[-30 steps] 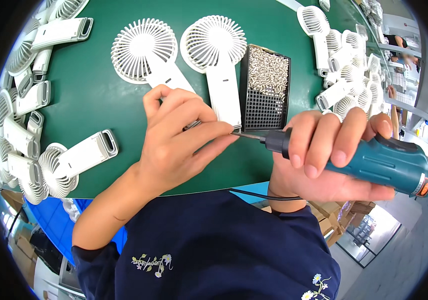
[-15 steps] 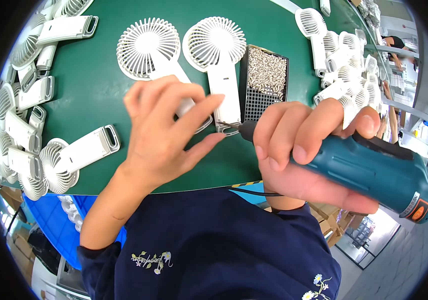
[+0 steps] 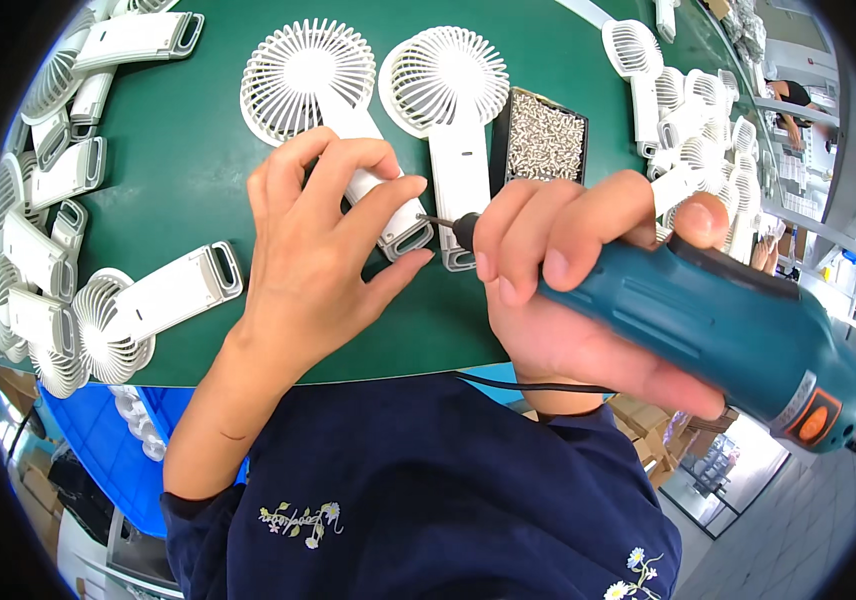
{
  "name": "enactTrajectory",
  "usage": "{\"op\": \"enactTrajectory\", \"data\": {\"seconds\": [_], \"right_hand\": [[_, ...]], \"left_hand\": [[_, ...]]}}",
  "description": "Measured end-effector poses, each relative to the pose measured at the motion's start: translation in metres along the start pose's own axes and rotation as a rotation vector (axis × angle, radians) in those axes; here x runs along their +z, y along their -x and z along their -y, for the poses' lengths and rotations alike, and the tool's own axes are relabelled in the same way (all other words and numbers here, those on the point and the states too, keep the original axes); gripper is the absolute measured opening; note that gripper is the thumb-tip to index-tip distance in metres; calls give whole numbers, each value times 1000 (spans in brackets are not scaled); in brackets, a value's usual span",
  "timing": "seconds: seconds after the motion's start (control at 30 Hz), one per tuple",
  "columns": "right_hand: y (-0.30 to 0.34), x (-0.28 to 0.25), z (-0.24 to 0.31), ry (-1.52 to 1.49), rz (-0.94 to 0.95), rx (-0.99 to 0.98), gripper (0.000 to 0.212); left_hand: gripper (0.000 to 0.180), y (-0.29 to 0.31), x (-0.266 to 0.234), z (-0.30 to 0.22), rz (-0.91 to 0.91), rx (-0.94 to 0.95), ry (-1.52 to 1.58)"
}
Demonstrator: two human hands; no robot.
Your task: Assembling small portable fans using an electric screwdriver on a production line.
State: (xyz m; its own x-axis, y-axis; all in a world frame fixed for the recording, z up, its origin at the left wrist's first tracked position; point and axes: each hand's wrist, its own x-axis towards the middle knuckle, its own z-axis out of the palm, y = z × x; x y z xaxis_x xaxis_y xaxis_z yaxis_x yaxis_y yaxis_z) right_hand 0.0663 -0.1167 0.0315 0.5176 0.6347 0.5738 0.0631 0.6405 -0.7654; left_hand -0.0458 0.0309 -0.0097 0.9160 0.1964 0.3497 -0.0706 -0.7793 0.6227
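My right hand [image 3: 573, 255] is wrapped round a teal electric screwdriver [image 3: 698, 325], its bit pointing left. The bit's tip is at the lower end of a white handheld fan [image 3: 306, 75], by the handle's loop; contact with a screw cannot be made out. My left hand [image 3: 308, 240] is over that fan's handle, thumb and forefinger apart on either side of the loop end, the other fingers bent. It partly hides the handle. A second white handheld fan [image 3: 453, 90] lies just to the right, face up. Beside it a black tray holds many small silver screws [image 3: 545, 140].
More white fans [image 3: 163, 300] are heaped along the left of the green table [image 3: 178, 190]. Another fan pile [image 3: 703, 110] lies at the far right. A blue bin [image 3: 108, 450] stands below the table's left edge. A black cable [image 3: 538, 386] runs past the front edge.
The screwdriver has moved left and slightly up, its bit going from near the right fan's handle end to the left fan's. My left hand has shifted slightly upward, its thumb and forefinger still apart.
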Motion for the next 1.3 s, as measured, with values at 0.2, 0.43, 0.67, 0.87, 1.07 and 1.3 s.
{"op": "enactTrajectory", "data": {"seconds": [0.2,0.43,0.67,0.87,1.07,1.3], "right_hand": [[-5,-5,-4,-193,115,-23,82],[-5,2,1,-19,-26,16,87],[-19,-31,27,130,-361,-223,88],[-8,-57,17,95,-433,-261,97],[0,-59,13,65,-442,-211,98],[0,-57,14,65,-425,-273,96]], "left_hand": [[54,0,1,0,0,7,-6],[54,-1,0,0,12,-5,-14],[52,-2,-2,-3,27,-28,-24],[44,-2,0,-4,47,17,-6],[40,-3,3,-4,24,3,10],[40,-4,2,-4,9,1,10]]}}
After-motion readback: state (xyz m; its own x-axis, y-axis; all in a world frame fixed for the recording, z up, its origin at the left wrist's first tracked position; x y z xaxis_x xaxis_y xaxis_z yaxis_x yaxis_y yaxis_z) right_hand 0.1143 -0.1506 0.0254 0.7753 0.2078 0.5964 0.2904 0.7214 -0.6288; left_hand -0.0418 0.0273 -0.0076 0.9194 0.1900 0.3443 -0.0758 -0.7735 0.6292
